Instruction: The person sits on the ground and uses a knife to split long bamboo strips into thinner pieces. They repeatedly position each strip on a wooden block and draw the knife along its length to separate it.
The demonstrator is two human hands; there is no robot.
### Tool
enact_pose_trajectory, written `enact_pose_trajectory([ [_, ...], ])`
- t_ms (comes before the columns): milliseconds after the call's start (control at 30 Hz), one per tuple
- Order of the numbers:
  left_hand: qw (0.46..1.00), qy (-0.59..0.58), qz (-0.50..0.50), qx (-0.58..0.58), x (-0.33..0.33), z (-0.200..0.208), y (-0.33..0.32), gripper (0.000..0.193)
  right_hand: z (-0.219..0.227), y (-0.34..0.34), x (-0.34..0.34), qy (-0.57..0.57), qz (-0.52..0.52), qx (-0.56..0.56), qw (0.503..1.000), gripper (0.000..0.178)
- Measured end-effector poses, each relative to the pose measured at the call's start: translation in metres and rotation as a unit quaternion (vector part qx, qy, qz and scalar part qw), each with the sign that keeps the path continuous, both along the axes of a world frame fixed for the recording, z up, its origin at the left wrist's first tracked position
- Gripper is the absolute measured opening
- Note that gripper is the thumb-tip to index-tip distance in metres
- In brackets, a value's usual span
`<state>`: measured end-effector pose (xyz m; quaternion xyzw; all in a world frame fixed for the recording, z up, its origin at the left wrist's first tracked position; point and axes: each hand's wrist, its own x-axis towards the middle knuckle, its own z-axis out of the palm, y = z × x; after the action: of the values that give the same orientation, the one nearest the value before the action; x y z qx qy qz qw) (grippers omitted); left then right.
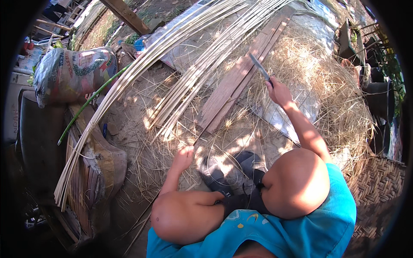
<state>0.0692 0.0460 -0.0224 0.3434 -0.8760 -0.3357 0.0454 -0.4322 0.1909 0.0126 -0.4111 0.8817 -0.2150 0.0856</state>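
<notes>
Head view, bulging sack (pixel 77 74), contents hidden, right hand (pixel 280 93) gripping knife (pixel 260 67), left hand (pixel 183 158) pinching strip (pixel 199 137)

Person's right hand (pixel 280 93) grips knife (pixel 260 68), blade angled over planks (pixel 241 81). Left hand (pixel 184 157) closed just off the planks' near end; contents unclear. Pale strips (pixel 202 77) lie left of planks. Shavings (pixel 340 96) heaped right. Sack (pixel 77 73) far left, green stalk (pixel 92 103) beside it.
</notes>
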Motion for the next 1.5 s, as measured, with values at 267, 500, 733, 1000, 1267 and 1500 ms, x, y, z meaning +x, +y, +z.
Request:
enact_pose_trajectory([
  [267,0.997,-0.031,0.053,0.038,0.007,-0.003,0.004,0.038,0.016,0.008,0.113,-0.168,0.173,0.057,0.969,0.045],
  [500,0.966,-0.156,0.094,0.182,0.064,0.025,0.026,0.045,-0.004,-0.003,0.054,-0.022,0.151,0.038,0.988,0.037],
  [733,0.986,-0.137,0.098,0.006,0.046,0.006,0.025,0.033,-0.011,-0.016,0.064,-0.061,0.064,0.098,0.991,0.037],
  [1000,0.964,-0.256,0.048,-0.048,0.022,0.009,0.010,0.040,-0.021,0.005,0.065,-0.113,0.054,0.015,0.992,0.037],
  [1267,0.992,-0.065,0.069,0.086,0.005,0.013,0.001,0.036,-0.007,-0.011,0.128,-0.060,0.262,0.054,0.962,0.045],
  [1500,0.962,-0.091,0.118,0.229,0.167,-0.017,0.024,0.054,-0.024,0.001,0.055,-0.024,0.135,0.048,0.989,0.045],
])
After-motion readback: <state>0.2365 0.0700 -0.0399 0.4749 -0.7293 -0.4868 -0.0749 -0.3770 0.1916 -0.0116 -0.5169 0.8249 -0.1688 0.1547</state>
